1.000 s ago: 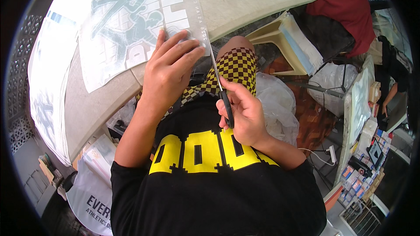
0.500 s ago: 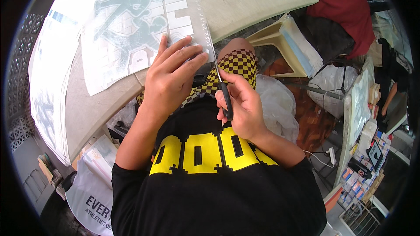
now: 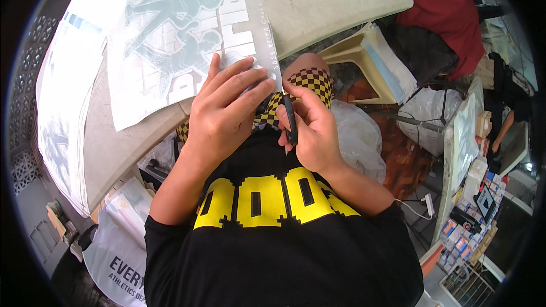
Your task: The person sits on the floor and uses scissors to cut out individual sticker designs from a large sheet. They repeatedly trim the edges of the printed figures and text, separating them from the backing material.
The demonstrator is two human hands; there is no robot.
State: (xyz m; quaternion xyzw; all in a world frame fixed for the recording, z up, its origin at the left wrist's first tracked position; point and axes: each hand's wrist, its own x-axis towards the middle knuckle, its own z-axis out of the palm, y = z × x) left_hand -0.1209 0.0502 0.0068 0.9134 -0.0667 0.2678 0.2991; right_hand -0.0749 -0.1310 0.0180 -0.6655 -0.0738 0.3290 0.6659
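Across the table point(image 3: 335, 5), in the head view, lies a printed sheet point(image 3: 187, 23), its near edge partly hidden by the left hand point(image 3: 224, 102), fingers spread. Just off the table, the right hand point(image 3: 313, 131) grips black-handled scissors point(image 3: 291, 119) (blades mostly hidden). White papers point(image 3: 62, 108) crowd the table's left; a beige chair point(image 3: 380, 94) and clear plastic point(image 3: 355, 136) sit to its right.

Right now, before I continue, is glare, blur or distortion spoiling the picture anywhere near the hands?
In the head view, the left hand and right hand look fairly sharp; the scissors' blades are mostly hidden; the paper stack on the left is washed out nearly white; the table's edges bend, and the picture's corners go black.
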